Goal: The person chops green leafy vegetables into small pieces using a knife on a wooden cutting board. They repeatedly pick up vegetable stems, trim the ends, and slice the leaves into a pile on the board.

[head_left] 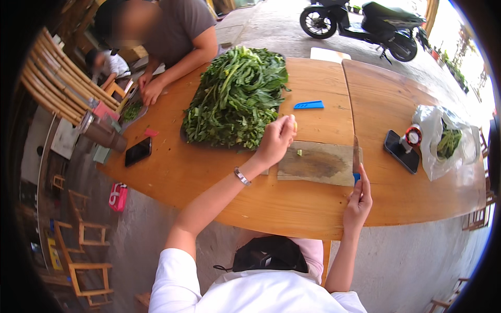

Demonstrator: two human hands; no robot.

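Observation:
My left hand (276, 140) is raised near the right edge of a large pile of leafy greens (238, 96), its fingers closed on a small pale yellowish piece whose kind I cannot tell. My right hand (358, 199) grips a knife (355, 156) by its blue handle, blade pointing away from me at the right end of a worn wooden cutting board (313, 172). One small green scrap (299, 152) lies on the board. Beyond it rests a blue plastic knife sheath (309, 105). The greens heap over a dark tray, mostly hidden.
A co-worker's hands (150, 88) are at the table's far left, by chopped greens (132, 110). A phone (138, 152) and tumbler (102, 131) are at left. Another phone (402, 152) and a plastic bag of greens (446, 144) lie at right on the wooden table (391, 195).

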